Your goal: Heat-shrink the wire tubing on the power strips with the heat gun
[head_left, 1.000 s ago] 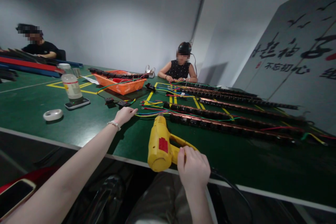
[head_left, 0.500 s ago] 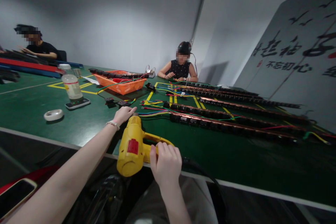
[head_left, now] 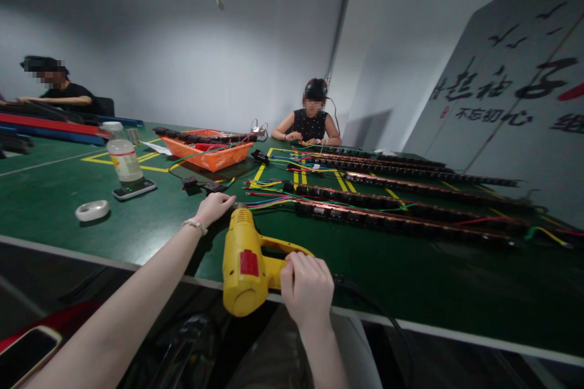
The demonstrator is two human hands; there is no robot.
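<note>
My right hand (head_left: 309, 289) is wrapped round the handle of a yellow heat gun (head_left: 246, 261), which has a red label on its side. The nozzle points away from me, toward the fingertips of my left hand (head_left: 215, 209). Those fingers are closed at the ends of several coloured wires (head_left: 269, 201); the nozzle partly hides the grip. From there the wires run right into a long black strip with copper-coloured lengths (head_left: 347, 217). Just beyond my left hand lie black connectors (head_left: 212, 186) with short leads.
More wired strips (head_left: 410, 187) lie across the green table (head_left: 150, 219). An orange basket (head_left: 214, 159) holds similar parts. To the left are a bottle (head_left: 125, 161), a phone (head_left: 134, 189) and a white ring-shaped object (head_left: 92, 211). A co-worker (head_left: 312, 124) sits opposite; another person (head_left: 66, 94) is far left.
The heat gun and my right hand have shifted right and slightly down in view. My left hand stays by the nozzle, a little lower in view.
</note>
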